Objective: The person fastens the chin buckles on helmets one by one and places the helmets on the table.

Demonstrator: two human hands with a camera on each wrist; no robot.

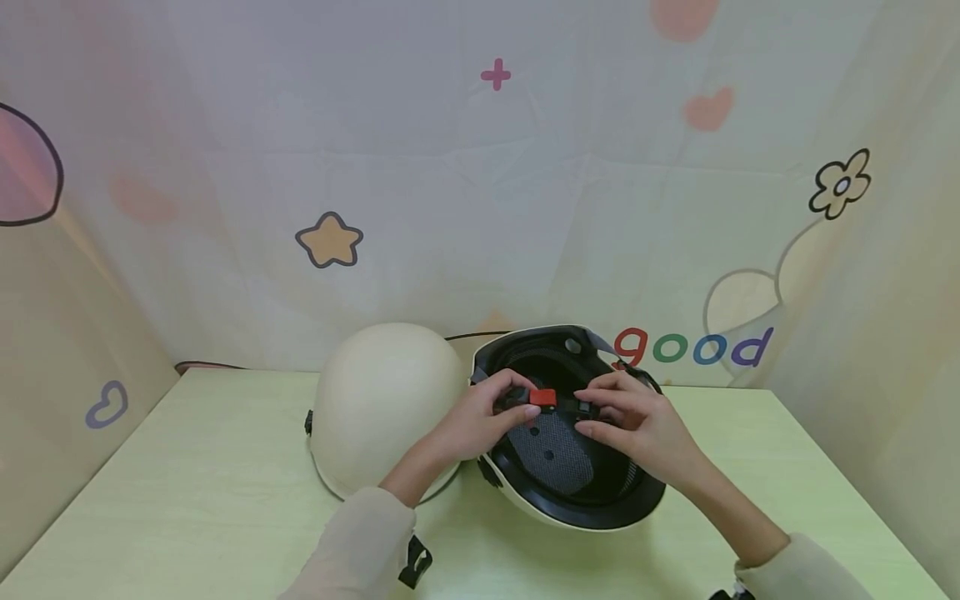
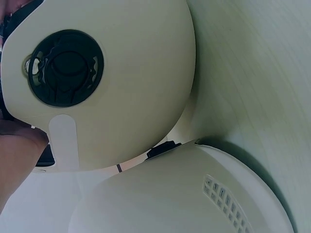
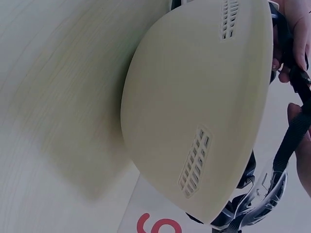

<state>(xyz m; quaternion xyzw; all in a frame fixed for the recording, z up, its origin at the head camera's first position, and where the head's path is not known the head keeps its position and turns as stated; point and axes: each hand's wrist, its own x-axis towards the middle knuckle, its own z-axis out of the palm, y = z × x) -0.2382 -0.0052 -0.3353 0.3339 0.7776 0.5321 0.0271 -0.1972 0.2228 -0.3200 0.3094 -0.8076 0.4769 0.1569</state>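
An upturned cream helmet (image 1: 558,521) with a black padded inside lies in front of me in the head view. Over its opening my left hand (image 1: 480,417) pinches a buckle piece with a red part (image 1: 543,397). My right hand (image 1: 637,421) pinches a black strap piece (image 1: 584,407) just to the right of the red part. The left wrist view has the helmet's side with a round black knob (image 2: 66,68). In the right wrist view a black strap (image 3: 293,133) runs beside the helmet's vented shell (image 3: 194,111) to the fingers.
A second cream helmet (image 1: 390,400) sits dome up at the left, against the first one. A black strap end (image 1: 416,562) lies near my left sleeve. The pale green table (image 1: 210,467) ends at a printed cloth backdrop (image 1: 450,183).
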